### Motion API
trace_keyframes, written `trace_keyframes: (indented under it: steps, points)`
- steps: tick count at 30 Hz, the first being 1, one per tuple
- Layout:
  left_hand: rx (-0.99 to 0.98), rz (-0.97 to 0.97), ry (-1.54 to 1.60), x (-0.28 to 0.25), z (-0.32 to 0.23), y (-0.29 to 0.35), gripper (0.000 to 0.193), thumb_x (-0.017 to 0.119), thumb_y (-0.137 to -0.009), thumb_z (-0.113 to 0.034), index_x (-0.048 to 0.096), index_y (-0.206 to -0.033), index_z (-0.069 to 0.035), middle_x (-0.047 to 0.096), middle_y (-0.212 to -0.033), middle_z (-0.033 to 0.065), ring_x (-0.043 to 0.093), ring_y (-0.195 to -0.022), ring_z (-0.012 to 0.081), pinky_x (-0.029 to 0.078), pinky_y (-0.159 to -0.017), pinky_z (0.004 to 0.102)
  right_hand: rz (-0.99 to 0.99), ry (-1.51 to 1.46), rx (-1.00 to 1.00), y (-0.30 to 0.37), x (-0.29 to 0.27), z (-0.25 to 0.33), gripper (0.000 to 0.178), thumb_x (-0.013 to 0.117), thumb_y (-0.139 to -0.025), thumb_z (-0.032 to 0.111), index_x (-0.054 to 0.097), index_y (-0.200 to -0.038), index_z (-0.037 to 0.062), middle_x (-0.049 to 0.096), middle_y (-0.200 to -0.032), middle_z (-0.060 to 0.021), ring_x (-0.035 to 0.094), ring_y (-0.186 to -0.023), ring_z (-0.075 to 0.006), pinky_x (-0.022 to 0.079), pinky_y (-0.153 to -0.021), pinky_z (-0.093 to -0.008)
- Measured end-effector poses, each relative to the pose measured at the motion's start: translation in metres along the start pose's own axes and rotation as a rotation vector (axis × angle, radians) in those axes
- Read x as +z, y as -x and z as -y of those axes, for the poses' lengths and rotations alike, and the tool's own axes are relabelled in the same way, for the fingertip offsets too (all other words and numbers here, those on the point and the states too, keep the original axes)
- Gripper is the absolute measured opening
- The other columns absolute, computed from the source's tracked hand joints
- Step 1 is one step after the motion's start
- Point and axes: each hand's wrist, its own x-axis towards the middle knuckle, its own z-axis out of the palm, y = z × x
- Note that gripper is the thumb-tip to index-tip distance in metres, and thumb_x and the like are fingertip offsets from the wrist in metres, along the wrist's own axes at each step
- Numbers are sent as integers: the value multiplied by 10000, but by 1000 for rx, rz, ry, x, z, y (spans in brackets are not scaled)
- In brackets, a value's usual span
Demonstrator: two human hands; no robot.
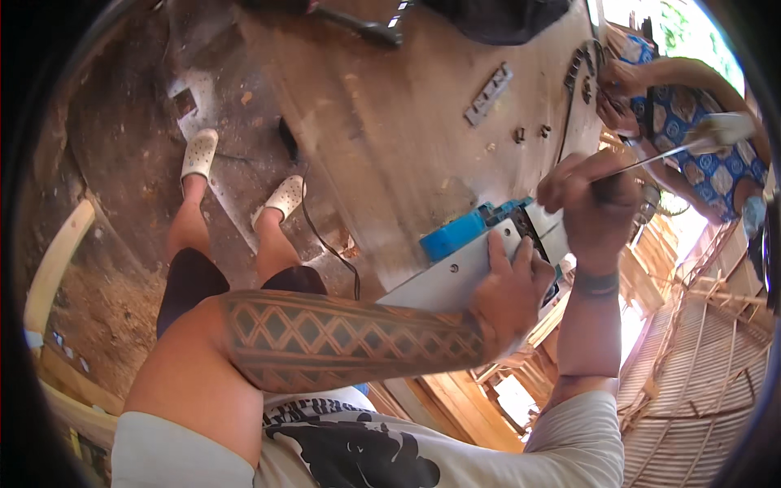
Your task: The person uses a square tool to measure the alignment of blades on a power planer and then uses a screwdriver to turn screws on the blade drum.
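A blue power tool that looks like an electric planer (457, 237) lies on the worktable with its flat grey metal sole (435, 279) turned up. My left hand (511, 294) holds it near the middle, one finger stretched over the sole and the others bent at its edge. Above and to the right of it, my right hand (592, 199) is closed round a tool with a thin metal shaft (663, 154). The far end of that tool is pale, blocky and blurred. My fingers hide the part I grip.
On the wooden worktable (366, 146) lie a slotted metal strip (488, 93), two small dark parts (519, 135) and a black bag-like thing (500, 20). A black cable (317, 232) hangs by the table's edge. Another person in blue patterned clothing (700, 154) is at the right.
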Motion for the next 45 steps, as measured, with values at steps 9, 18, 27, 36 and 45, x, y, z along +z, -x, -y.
trace_keyframes:
  steps: [9,18,27,36,45]
  points:
    - [153,281,718,-131,109,22,1043,893,-751,-447,394,-1549,2,448,-1508,193,517,-1339,344,459,-1101,493,79,633,-189,47,-49,45,180,832,-787,100,711,-920,86,727,-852,-59,690,-701,-201,536,-637,-350]
    - [349,374,768,-139,91,7,324,830,-855,-170,669,-1098,-28,459,-1475,228,655,-1155,247,512,-981,398,-126,1078,-402,88,-19,34,245,744,-730,241,703,-969,202,642,-1026,-7,649,-1025,-192,440,-998,-428]
    - [147,69,1226,-95,107,32,409,577,-1043,-476,497,-1039,-75,370,-1513,282,515,-1384,406,477,-1108,530,-1136,-346,232,159,23,-29,452,672,-997,158,568,-1404,-9,620,-1262,-72,579,-1097,-125,454,-963,-269]
    - [90,43,1179,-60,127,29,379,575,-1036,-518,480,-1076,-152,365,-1527,253,459,-1430,371,478,-1106,491,-1182,-293,156,156,36,-51,360,508,-961,39,680,-1265,-45,652,-1330,-87,521,-910,-46,408,-858,-190]
    - [131,20,1142,-43,123,37,375,509,-1051,-554,482,-1060,-180,413,-1495,270,514,-1386,385,446,-1137,490,-1047,-199,129,157,31,-53,612,485,-760,111,605,-1324,-93,564,-1461,-235,480,-1418,-305,295,-1223,-419]
